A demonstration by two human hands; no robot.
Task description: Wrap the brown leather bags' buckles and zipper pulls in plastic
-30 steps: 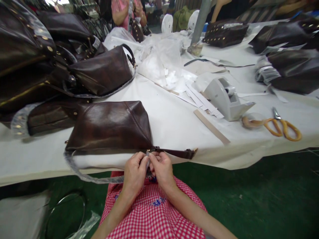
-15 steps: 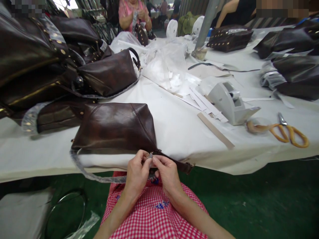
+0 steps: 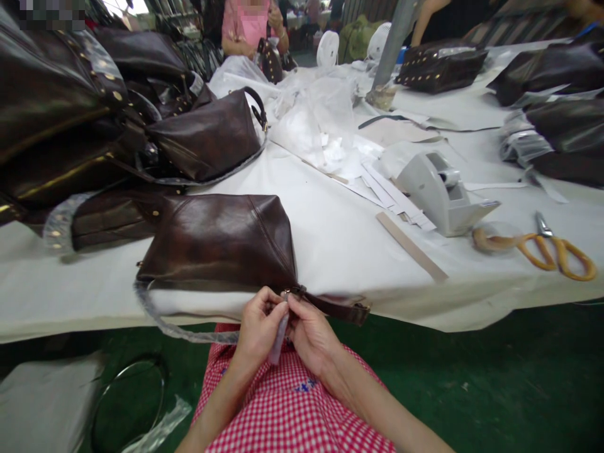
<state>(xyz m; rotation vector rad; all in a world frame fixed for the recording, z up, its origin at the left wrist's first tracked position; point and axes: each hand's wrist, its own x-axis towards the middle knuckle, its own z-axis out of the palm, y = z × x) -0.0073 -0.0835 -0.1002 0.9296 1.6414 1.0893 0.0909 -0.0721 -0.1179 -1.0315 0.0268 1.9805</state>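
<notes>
A dark brown leather handbag [image 3: 217, 242] lies on its side at the table's front edge. Its strap [image 3: 184, 333], wrapped in clear plastic, loops down from the left end towards my hands. At the bag's lower right corner, my left hand [image 3: 259, 324] and my right hand [image 3: 314, 330] meet, fingertips pinched together beside a small metal fitting [image 3: 285, 292]. Between them hangs a thin, greyish, see-through strip [image 3: 278, 343], its top hidden in my fingers. A brown strap end with a buckle [image 3: 346, 309] sticks out to the right, over the edge.
More brown handbags [image 3: 207, 135] are piled on the left. To the right are a grey tape dispenser [image 3: 436, 195], a roll of tape [image 3: 495, 239], orange-handled scissors [image 3: 557, 251] and a beige strip [image 3: 410, 245]. Crumpled plastic [image 3: 311, 113] covers the middle back. A co-worker [image 3: 252, 31] handles a studded bag behind.
The greyish strip now hangs down below my fingers, where before it hardly showed. My right hand has turned a little. The bag has stayed in place.
</notes>
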